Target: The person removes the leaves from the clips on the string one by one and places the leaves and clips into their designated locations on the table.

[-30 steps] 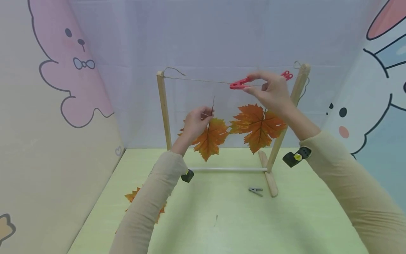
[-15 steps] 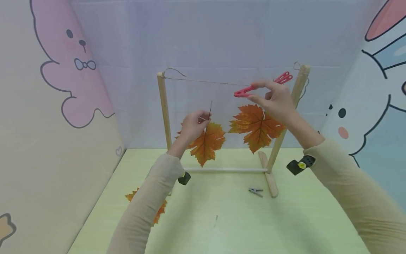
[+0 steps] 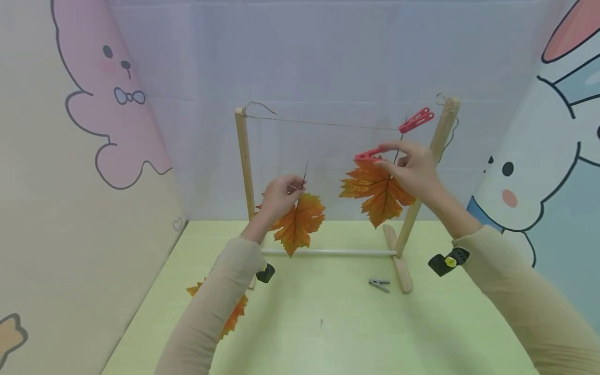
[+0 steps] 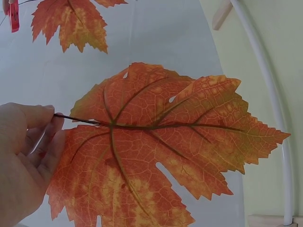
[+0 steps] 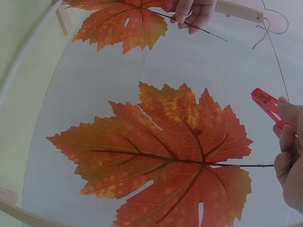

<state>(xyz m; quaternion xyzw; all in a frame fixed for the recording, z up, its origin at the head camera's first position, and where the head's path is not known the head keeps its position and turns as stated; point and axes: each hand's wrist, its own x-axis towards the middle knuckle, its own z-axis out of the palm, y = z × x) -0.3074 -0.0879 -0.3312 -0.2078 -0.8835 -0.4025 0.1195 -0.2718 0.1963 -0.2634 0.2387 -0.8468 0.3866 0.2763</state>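
Observation:
My left hand (image 3: pixel 282 197) pinches the dark stem of an orange maple leaf (image 3: pixel 300 221), which hangs below the string with its stem tip pointing up. In the left wrist view that leaf (image 4: pixel 156 127) spreads out beside the fingers. Between thumb and fingers of my right hand (image 3: pixel 412 169) is a red clothespin (image 3: pixel 367 154), held below the string (image 3: pixel 323 123). Behind it a second maple leaf (image 3: pixel 382 195) hangs from the string by another red clothespin (image 3: pixel 416 121). In the right wrist view the held clothespin (image 5: pixel 266 104) shows near the hanging leaf's stem.
The string runs between two wooden posts (image 3: pixel 245 156), joined low down by a white rod (image 3: pixel 328 252). A grey clothespin (image 3: pixel 379 284) lies on the table (image 3: pixel 351 333) near the right foot. Another orange leaf (image 3: pixel 236 315) lies partly hidden under my left forearm.
Both hands have moved down. The left hand with its leaf also shifted left. The right hand brought the red clothespin from the string's height to below it, uncovering the clipped clothespin.

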